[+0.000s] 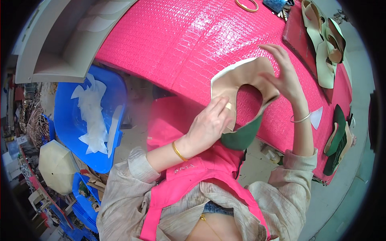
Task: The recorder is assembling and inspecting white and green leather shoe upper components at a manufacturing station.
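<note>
A shoe upper with beige lining and a green outer side is curved into a loop at the near edge of the pink table. My left hand grips its left side, fingers pressed on the lining and the thumb hidden. Beside the upper's far right part, my right hand is raised with thumb and fingers spread apart. The right thumb tip is close to the lining; whether it touches I cannot tell.
The pink textured table cover spans the middle. Pale uppers lie on a dark red board, with green pieces nearer. A tape roll sits at the back. On the left are a grey shelf box and a blue bin holding white scraps.
</note>
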